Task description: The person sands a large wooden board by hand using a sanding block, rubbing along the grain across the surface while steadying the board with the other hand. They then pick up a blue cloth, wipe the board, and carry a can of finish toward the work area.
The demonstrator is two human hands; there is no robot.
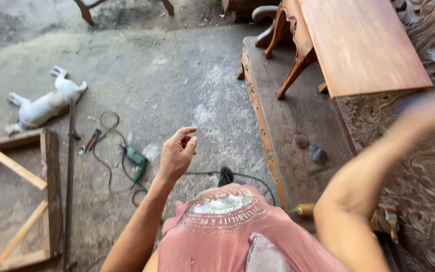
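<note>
Head view, left to right: a white dog [44,106] lies on the concrete floor [177,75] beside a wooden frame [31,176]. Red pliers [92,139] and a green drill [137,161] with its black cord lie further right, the nearest things to the left hand [177,151], which hovers over the floor, empty, fingers loosely curled. Beyond stands a small table; its tabletop [363,45] is bare wood. The right hand [431,113] is raised near a carved panel [428,191], blurred; I cannot tell its grip.
</note>
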